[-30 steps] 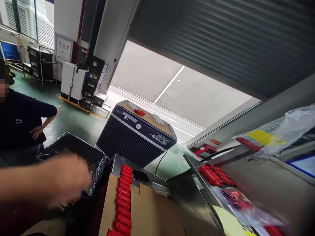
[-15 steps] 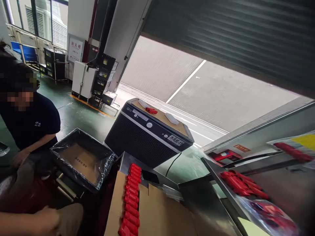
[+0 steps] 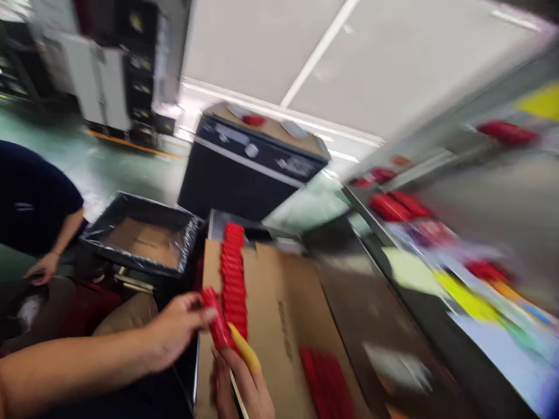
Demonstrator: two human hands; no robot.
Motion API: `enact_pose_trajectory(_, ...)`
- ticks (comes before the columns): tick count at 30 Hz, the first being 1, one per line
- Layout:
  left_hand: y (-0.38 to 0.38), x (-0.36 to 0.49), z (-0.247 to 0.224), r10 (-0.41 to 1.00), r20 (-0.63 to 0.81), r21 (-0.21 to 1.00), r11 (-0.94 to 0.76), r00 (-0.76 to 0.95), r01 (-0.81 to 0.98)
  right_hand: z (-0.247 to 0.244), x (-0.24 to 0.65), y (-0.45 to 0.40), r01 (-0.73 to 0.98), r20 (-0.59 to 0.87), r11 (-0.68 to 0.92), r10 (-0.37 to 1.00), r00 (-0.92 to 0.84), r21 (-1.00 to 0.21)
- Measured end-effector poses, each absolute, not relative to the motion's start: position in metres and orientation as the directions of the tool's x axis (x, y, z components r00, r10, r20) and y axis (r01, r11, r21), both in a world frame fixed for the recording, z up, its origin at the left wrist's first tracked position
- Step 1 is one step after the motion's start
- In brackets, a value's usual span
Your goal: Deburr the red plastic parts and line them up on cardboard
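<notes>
My left hand (image 3: 177,329) reaches in from the left, its fingertips gripping a red plastic part (image 3: 216,317) that is blurred by motion. Just below, my right hand (image 3: 240,384) rises from the bottom edge, holding a yellow piece (image 3: 243,349) against the red part, with a thin white stick (image 3: 238,396) beside it. Both hands are over a brown cardboard sheet (image 3: 273,302). A tight row of red parts (image 3: 233,279) lies on it close to my hands, and a second blurred red row (image 3: 325,381) lies nearer the bottom.
A seated person in a dark shirt (image 3: 30,198) rests a hand (image 3: 43,267) at the left. Next to them is a plastic-lined black tray (image 3: 140,233). A steel bench (image 3: 375,227) at the right holds red parts and bags. A black cooling unit (image 3: 248,174) stands beyond.
The view has swung downward. Both my hands are now over the cardboard, and my left hand, earlier a blur near the tray, grips a red part. The seated person's hand has shifted.
</notes>
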State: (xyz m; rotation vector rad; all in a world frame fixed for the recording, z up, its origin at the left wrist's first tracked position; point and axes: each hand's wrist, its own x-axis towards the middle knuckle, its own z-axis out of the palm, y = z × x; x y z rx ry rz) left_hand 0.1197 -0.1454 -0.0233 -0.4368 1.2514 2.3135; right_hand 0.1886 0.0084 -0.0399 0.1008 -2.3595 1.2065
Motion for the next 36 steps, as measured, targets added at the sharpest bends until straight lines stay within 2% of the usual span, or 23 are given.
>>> enact_pose_trajectory(2,-0.165,0.119,-0.02,0.247,-0.495,0.682,-0.483,-0.833,-0.549,-0.038,0.198,0.007,-0.306,0.503,0.64,0.146,-0.852,-0.705)
enact_pose_trajectory(4,-0.18,0.112,-0.024,0.25,-0.517,0.68,-0.46,-0.819,-0.57,-0.035,0.201,0.009,-0.245,0.432,0.607,0.183,-0.883,-0.756)
enact_pose_trajectory(8,-0.192,0.112,-0.032,0.29,-0.545,0.691,-0.376,-0.787,-0.617,-0.027,0.207,0.009,-0.286,0.352,0.348,0.143,-0.925,-0.893)
enact_pose_trajectory(11,-0.188,0.124,-0.032,0.316,-0.56,0.678,-0.355,-0.766,-0.643,-0.026,0.214,0.005,-0.339,0.367,0.224,0.096,-0.925,-0.914)
enact_pose_trajectory(23,-0.184,0.135,-0.026,0.347,-0.541,0.671,-0.371,-0.766,-0.642,-0.037,0.221,0.005,-0.441,0.464,0.229,0.053,-0.885,-0.868)
enact_pose_trajectory(30,-0.179,0.135,-0.021,0.459,-0.658,0.545,-0.257,-0.597,-0.798,-0.04,0.221,0.005,-0.564,0.546,0.189,-0.141,-0.826,-0.804)
enact_pose_trajectory(36,-0.176,0.133,-0.026,0.471,-0.665,0.547,-0.22,-0.579,-0.808,-0.028,0.22,0.005,-0.538,0.514,0.239,-0.158,-0.843,-0.809)
